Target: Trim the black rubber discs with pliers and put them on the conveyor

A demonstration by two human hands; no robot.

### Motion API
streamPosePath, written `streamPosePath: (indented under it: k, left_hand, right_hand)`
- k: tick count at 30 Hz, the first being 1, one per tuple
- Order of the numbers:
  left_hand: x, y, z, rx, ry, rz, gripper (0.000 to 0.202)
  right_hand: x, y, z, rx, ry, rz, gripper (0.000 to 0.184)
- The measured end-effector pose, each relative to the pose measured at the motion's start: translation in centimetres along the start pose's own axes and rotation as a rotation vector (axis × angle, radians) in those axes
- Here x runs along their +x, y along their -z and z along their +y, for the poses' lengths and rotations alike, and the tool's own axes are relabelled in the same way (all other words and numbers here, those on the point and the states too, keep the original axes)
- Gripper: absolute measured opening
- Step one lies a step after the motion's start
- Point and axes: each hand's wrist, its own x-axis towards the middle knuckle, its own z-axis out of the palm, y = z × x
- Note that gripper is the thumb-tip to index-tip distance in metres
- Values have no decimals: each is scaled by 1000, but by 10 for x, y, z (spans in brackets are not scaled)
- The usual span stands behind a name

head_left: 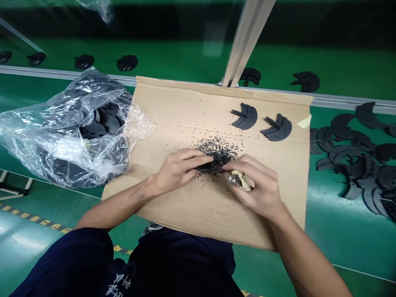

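Note:
My left hand (181,169) pinches the left end of a dark curved plastic piece (210,167) just over the cardboard sheet (173,210). My right hand (258,185) is closed around a small tool with a pale, tape-like wrapped handle (244,181). The tool's working end meets the right side of the piece, mostly hidden by my fingers, so its kind cannot be made out. Small black scraps (218,148) lie scattered beneath and beyond the piece. Two black fan-shaped parts with stems, one (246,116) left of the other (278,128), rest farther back on the cardboard.
A clear plastic bag (102,161) of black parts stands at left. Many black curved parts (349,144) are heaped on the green table at right. A metal post (247,41) rises behind the cardboard, from a metal rail (340,100) along the back.

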Motion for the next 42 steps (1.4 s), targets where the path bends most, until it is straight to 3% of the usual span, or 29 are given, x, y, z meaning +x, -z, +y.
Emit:
streamPosePath:
  k: [4,6,25,29,34,38,42]
  left_hand:
    - [1,2,1,-112,7,40,31]
    - [1,3,2,-134,-2,33,30]
    - [1,-2,10,-258,10,73,25]
    - [2,-3,10,-259,3,88,26]
    - [6,-1,12,-201,-10,92,23]
    - [10,2,14,-110,-30,21,27]
    - [20,18,16,3,-23,-150,24]
  right_hand:
    - [-1,3,11,-379,-51,-51,20]
    - [-1,2,14,-451,-36,-99,22]
    - [-1,0,0,-734,88,-68,18]
    - [-4,-4,0,-709,27,-92,18]
    - [-8,-7,8,-598,-70,-24,21]
    - [-6,-4,9,-640,-118,-26,22]
    - [-3,-2,6,-648,-127,-90,15]
